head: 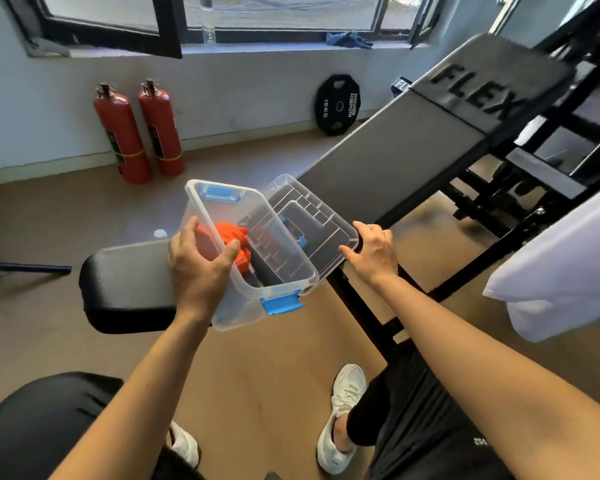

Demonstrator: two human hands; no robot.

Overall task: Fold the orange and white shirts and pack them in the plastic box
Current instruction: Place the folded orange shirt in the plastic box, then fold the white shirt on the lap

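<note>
A clear plastic box [238, 306] with blue latches is held tilted over the bench seat. My left hand [198, 265] grips its near left wall, thumb over the rim. An orange shirt [234, 237] lies bunched inside the box. The clear lid [312, 220] leans against the box's right side, and my right hand [373, 252] holds the lid's near right edge. A white shirt [565, 271] hangs at the right edge of the view, apart from both hands.
A black bench seat [129, 282] lies under the box, and the grey inclined backrest [395, 161] rises behind. Two red fire extinguishers [139, 133] and a weight plate [338, 105] stand by the wall. My legs and white shoes are below.
</note>
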